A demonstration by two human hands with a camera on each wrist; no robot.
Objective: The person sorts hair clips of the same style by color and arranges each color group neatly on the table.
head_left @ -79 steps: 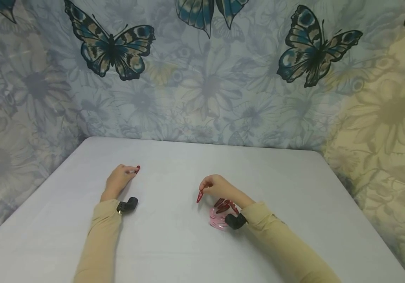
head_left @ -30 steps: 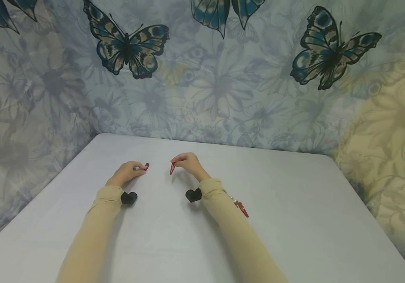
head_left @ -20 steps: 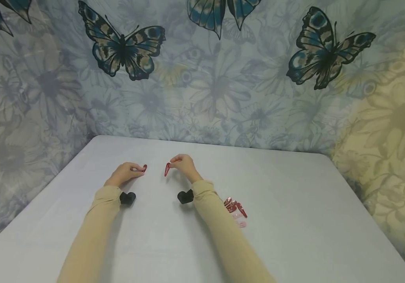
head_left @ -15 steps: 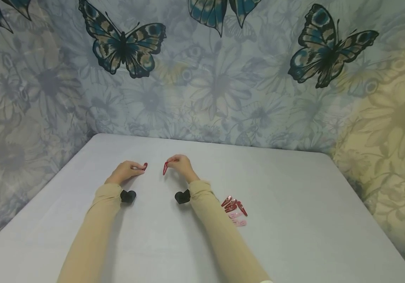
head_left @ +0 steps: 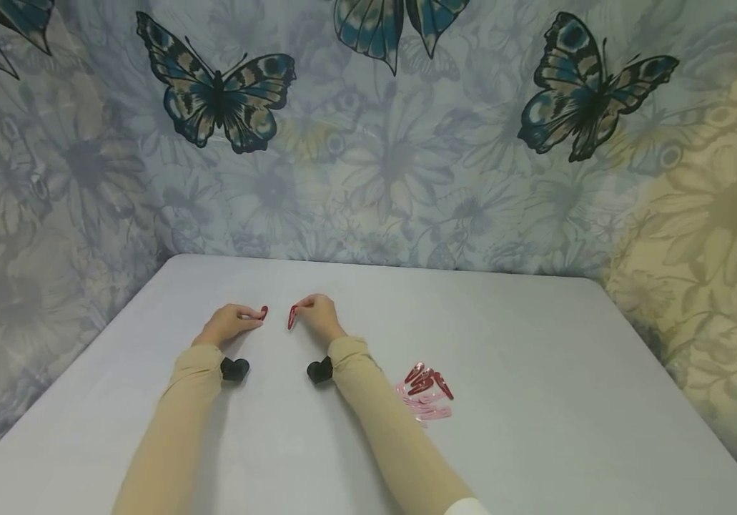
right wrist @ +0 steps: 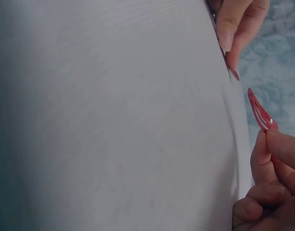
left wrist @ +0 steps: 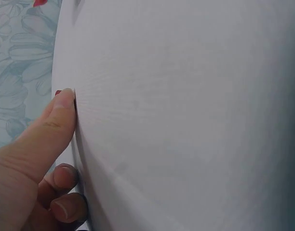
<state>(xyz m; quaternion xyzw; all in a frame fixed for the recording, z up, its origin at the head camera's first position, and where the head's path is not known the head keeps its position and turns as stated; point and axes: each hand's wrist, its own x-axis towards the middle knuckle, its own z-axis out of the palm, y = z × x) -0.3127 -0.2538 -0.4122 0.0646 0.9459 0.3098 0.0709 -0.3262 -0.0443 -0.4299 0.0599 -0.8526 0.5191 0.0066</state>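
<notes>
My left hand [head_left: 229, 323] rests low over the white table at the left of centre, thumb and fingers pinching a red snap hair clip [head_left: 264, 312]. Only a bit of that clip [left wrist: 58, 92] shows past the thumb in the left wrist view. Just to the right, my right hand [head_left: 320, 316] pinches a second red snap hair clip [head_left: 292, 317] by one end. The right wrist view shows this clip [right wrist: 261, 113] raised above thumb and forefinger, its narrow tip pointing away, with the left hand [right wrist: 239, 26] beyond it. A small gap separates the two clips.
Several red hair clips [head_left: 429, 379] and several pink hair clips [head_left: 429, 409] lie in a loose pile right of my right forearm. The white table [head_left: 567, 400] reaches back to a wall [head_left: 394, 207] with butterflies and flowers.
My right hand has moved left and away from the pile with its red hair clip, close to the left hand. The pile is uncovered. My left hand keeps its clip in nearly the same place.
</notes>
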